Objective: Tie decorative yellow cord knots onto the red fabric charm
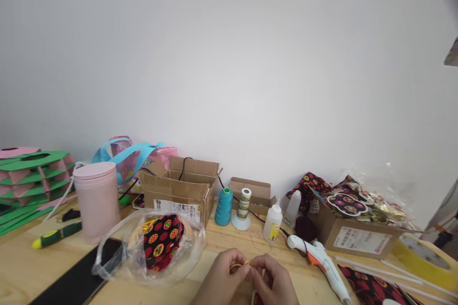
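**Yellow cord (234, 265), two-handed pinch**

Head view: my left hand (224, 274) and right hand (272, 279) meet, both closed on it, toward the surface's (214, 244) near edge. Handling, judged: light, limp, perhaps slippery; pinch near the tip. Looks thin, bright, bowed; patterned fabric (256, 299) below.

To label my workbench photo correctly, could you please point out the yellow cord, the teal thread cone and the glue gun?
Yellow cord (246, 262): head view, its uppermost visible part.
Teal thread cone (223, 208): head view, the wound thread.
Glue gun (325, 262): head view, its white body.
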Demonstrator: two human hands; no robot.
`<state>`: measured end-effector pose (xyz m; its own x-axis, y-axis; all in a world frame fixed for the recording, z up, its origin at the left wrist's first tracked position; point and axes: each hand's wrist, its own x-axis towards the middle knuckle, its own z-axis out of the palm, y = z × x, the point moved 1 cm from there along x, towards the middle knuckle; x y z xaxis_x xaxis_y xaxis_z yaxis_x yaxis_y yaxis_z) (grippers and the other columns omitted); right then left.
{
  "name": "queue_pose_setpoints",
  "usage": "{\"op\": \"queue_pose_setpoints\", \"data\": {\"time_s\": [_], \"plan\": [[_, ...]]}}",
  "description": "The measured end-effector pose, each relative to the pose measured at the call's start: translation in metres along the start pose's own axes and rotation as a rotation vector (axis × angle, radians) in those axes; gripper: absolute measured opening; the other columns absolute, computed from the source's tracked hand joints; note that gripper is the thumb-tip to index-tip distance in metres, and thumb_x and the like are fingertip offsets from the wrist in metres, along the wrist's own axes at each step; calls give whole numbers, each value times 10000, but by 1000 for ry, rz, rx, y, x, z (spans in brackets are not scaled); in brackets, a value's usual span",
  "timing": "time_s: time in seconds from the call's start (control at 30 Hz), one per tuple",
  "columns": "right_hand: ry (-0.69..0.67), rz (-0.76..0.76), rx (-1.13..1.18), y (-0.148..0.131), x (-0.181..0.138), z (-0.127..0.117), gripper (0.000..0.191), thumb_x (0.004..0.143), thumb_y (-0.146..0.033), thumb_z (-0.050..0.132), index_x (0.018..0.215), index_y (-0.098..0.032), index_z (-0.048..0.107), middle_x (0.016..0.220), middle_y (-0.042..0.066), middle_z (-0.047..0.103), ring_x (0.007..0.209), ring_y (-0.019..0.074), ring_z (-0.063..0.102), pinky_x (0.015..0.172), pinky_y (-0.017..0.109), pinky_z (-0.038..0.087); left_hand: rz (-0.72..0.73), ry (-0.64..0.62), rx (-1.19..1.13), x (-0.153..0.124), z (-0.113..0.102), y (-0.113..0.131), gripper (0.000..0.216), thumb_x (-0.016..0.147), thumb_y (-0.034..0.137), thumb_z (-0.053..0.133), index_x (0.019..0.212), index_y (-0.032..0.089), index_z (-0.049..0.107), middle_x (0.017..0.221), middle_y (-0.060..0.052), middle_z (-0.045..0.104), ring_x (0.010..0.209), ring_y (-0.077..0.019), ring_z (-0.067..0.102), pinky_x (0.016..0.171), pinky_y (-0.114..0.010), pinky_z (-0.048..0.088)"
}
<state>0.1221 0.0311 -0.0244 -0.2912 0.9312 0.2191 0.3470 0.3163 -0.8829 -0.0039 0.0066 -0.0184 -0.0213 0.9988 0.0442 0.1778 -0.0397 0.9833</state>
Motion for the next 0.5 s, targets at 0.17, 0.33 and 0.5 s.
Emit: {"op": "queue_pose_setpoints", "data": {"time_s": [0.17, 0.33, 0.5], "plan": [[-49, 12, -22, -9, -2, -5, 161, 640, -268, 500, 621, -132, 584, 492, -31, 432, 403, 68, 318, 392, 182, 229, 18, 5, 13, -3, 0, 3, 138, 642, 279, 523, 670, 146, 548, 606, 21, 530, 612, -131, 470, 559, -225, 340], [-55, 63, 111, -5, -2, -5, 124, 615, -253, 526, 597, -141, 576, 467, -50, 396, 410, 68, 308, 392, 177, 236, -19, 30, 49, -3, -2, 3, 183, 625, 328, 544, 628, 144, 540, 456, 72, 411, 465, -88, 367, 441, -201, 248], [-44, 134, 316, -3, -1, -6, 163, 589, -299, 572, 579, -136, 575, 442, -47, 421, 410, 71, 329, 397, 177, 243, -49, -3, 20, -1, -1, -1, 221, 615, 341, 561, 661, 125, 543, 389, 109, 297, 386, -55, 249, 384, -195, 142]]}}
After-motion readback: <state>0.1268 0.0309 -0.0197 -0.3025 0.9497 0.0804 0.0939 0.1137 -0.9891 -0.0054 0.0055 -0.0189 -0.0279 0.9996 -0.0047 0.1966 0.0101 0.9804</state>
